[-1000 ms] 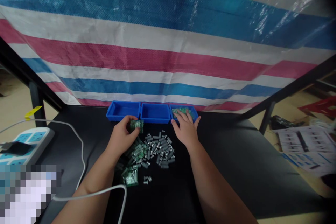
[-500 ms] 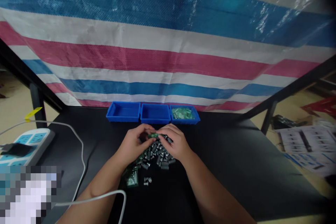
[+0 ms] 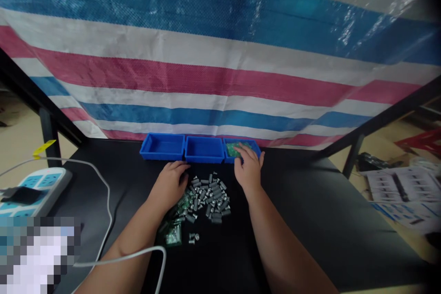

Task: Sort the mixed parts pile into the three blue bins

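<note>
Near two hands point(image 3: 248, 171), three trays point(image 3: 204, 149)

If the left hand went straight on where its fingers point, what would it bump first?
Most likely the middle blue bin, near its left end. It sits just beyond the left hand, but the depth is hard to judge here.

Dim light; glare on striped sheet point(image 3: 220, 55); top right corner black.

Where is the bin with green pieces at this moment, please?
In the head view, the bin stands at the right end of the row, beside the middle bin, with the right hand partly over it.
</note>
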`<state>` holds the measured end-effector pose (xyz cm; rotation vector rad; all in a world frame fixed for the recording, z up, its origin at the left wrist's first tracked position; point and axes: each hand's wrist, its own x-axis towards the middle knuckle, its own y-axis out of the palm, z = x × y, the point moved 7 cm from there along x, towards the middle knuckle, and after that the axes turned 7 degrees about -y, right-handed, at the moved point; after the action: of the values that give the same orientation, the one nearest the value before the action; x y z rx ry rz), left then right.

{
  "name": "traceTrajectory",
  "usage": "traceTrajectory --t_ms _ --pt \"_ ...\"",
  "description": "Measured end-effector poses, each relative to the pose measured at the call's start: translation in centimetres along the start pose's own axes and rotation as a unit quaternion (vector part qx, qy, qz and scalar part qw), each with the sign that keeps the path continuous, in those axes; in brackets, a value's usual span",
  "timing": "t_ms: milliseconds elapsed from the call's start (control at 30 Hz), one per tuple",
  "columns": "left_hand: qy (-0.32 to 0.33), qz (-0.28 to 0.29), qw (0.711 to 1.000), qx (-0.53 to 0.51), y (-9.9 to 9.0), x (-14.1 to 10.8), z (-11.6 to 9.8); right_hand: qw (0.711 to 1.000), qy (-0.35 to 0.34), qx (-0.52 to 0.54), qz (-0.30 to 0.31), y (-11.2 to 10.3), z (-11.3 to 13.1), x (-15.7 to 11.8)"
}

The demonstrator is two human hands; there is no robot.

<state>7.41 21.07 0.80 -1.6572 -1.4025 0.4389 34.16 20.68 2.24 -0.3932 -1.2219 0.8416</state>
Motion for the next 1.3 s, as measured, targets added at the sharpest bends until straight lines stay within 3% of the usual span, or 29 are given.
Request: traceTrajectory --t_ms 267,567,833,933,1033,1133,1300 --pt "-0.023 0.011 0.999 -0.025 0.5 0.3 0.3 0.998 -0.018 -0.016 0.056 0.3 1.3 0.0" --pt "-0.058 0.037 0.997 -0.024 0.6 0.4 0.6 0.994 -0.001 -0.048 0.101 1.4 1.0 -0.3" --pt "-0.055 0.021 0.998 -0.026 0.2 0.3 0.4 0.99 -0.007 -0.049 0.13 1.9 1.2 -0.5" --pt "-0.065 0.022 0.997 -0.024 0.1 0.3 0.5 0.993 -0.014 -0.04 0.113 1.3 1.3 -0.3" --pt "-0.076 0.014 0.997 -0.028 -0.3 0.3 0.6 0.998 -0.032 -0.031 0.04 -0.5 2.2 0.0" --pt "-0.062 0.0 0.995 -0.08 -0.8 0.3 -0.1 0.995 -0.086 0.046 -0.008 -2.1 4.3 -0.1" --pt "-0.004 0.014 0.975 -0.222 -1.5 0.1 -2.6 0.933 -0.215 0.257 0.131 -1.3 9.1 -1.8"
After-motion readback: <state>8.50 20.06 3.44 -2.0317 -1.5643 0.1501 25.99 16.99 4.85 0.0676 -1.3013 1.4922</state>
